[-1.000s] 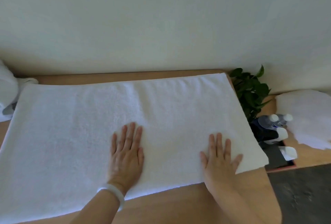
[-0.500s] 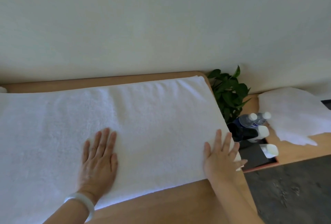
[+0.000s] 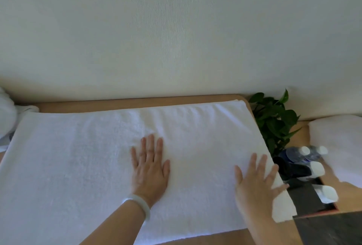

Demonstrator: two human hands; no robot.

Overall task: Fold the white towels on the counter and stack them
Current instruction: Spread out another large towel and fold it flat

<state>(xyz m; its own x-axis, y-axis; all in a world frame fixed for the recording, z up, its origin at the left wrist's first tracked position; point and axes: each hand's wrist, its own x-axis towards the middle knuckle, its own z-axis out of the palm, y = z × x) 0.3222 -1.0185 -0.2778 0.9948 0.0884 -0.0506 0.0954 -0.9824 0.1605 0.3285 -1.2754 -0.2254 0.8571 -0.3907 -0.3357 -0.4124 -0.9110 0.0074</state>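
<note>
Because the counter (image 3: 137,102) carries the towel (image 3: 78,166) spread flat, long axis running left to right, I judge the next fold starts from its right end. My right hand (image 3: 256,182) lies flat on that short edge, fingers splayed; my left hand (image 3: 149,170) presses the middle, fingers straight and nearly together.

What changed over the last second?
The right hand slid rightward on the towel to its right edge, fingers now spread. The left hand swept left, then back toward the middle. Nothing gripped or released. Both palms stay flat; the towel stays spread over the counter.
</note>
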